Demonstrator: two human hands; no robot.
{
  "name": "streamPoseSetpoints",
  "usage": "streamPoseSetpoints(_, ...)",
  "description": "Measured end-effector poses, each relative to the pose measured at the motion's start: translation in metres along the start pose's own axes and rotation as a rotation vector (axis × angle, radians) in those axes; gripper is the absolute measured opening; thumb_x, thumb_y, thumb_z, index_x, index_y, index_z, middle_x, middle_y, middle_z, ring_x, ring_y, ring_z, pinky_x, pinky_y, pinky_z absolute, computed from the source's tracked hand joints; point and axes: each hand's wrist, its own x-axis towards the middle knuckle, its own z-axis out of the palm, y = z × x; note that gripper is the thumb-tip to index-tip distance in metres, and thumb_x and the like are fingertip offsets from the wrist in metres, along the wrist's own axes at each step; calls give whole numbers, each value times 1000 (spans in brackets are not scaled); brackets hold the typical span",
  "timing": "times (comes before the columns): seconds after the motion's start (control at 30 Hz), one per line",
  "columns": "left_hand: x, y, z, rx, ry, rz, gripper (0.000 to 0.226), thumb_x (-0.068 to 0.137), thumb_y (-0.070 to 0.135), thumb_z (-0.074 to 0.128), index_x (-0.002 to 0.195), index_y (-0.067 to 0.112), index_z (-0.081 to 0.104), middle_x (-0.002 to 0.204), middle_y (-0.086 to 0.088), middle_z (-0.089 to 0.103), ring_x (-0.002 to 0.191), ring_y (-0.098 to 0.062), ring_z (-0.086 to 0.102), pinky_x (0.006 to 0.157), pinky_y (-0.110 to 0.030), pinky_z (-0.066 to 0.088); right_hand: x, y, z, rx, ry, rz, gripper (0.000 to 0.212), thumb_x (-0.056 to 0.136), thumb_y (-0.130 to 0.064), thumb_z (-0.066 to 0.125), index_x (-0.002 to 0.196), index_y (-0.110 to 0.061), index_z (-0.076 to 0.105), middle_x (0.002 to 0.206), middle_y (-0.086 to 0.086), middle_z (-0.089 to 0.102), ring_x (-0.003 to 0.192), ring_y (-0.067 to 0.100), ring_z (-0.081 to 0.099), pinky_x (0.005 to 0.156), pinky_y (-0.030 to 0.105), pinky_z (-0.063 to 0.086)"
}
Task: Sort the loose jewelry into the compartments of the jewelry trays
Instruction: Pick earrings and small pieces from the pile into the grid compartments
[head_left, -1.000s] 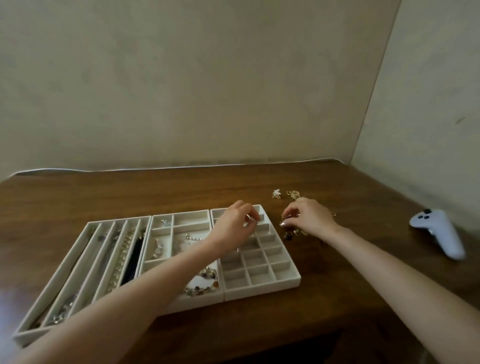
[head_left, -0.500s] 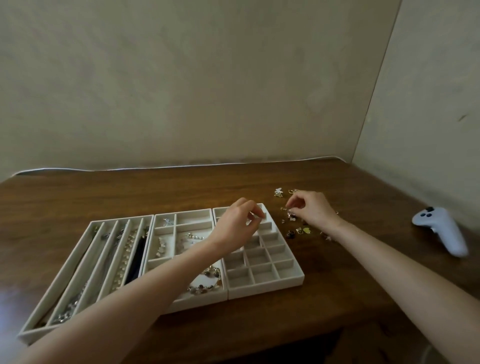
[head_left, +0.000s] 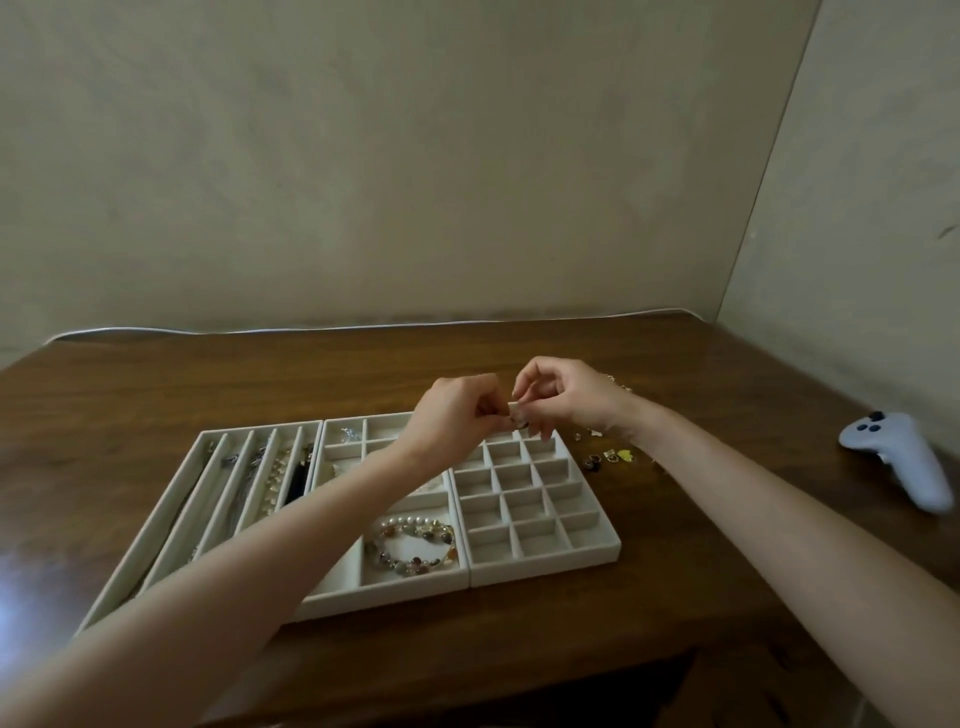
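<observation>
Brown wooden table (head_left: 156, 384): sorting over cream many-celled jewelry tray (head_left: 545, 569).
L hand (head_left: 457, 415) & R hand (head_left: 571, 400) both pinch one tiny jewelry piece (head_left: 517, 414), prob. to untangle it.

Nothing readable here tbh. No lettering, brand, number or sign I can make out on the jewelry trays (head_left: 545, 569), on the white controller (head_left: 898, 462) by the right edge of the worktop (head_left: 156, 395), or on the wall (head_left: 363, 156) behind. The small charms are too tiny to tell.
</observation>
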Motion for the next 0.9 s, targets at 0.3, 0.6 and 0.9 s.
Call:
streamPoseSetpoints(0.3,-19,-14,-34,5,-191,-154,8,80,19,70,84,13,68,78,5,65,75,-11,57,70,-24,46,10,-6,31,143,8,-66,13,82,7,63,89,-4,63,79,8,66,69,16,66,67,28,56)
streamPoseSetpoints(0.6,-38,-21,-54,-286,-217,-367,16,80,13,70,89,0,67,73,-2,66,62,-3,56,59,-14,43,15,-12,58,172,-67,-78,15,81,5,66,93,-3,64,82,10,66,72,18,62,63,24,54)
streamPoseSetpoints(0.9,-82,-25,-84,-32,-285,-478,11,79,20,71,71,14,67,64,7,60,60,-6,50,59,-17,39,10,-13,80,13,-118,-77,8,88,-9,63,95,-9,66,85,3,70,71,9,63,61,20,50)
